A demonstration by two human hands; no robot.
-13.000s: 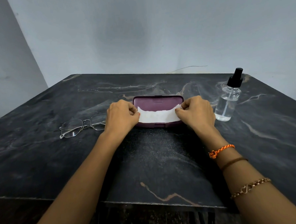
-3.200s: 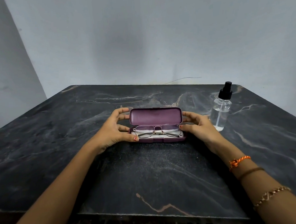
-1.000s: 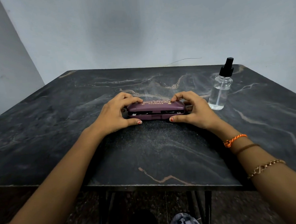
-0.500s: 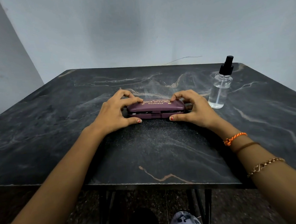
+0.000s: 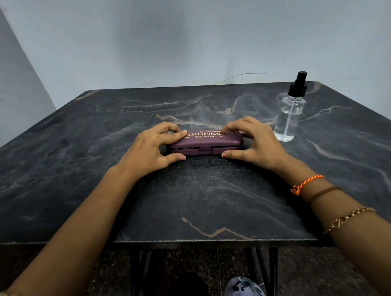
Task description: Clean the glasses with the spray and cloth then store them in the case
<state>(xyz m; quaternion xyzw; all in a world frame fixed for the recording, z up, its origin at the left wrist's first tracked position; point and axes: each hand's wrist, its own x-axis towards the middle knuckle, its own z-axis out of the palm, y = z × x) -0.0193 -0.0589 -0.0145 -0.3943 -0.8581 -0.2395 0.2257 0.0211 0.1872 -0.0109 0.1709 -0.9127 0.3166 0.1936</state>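
Now the purple case lies fully closed on the dark worktop; half a second ago a gap still showed. Both hands, left and right, grasp its ends, fingers pressing the lid. The spray bottle stands just right.

A dark marble-patterned table on black metal legs is set against plain pale blue-grey walls; speckled dark flooring is seen beneath.
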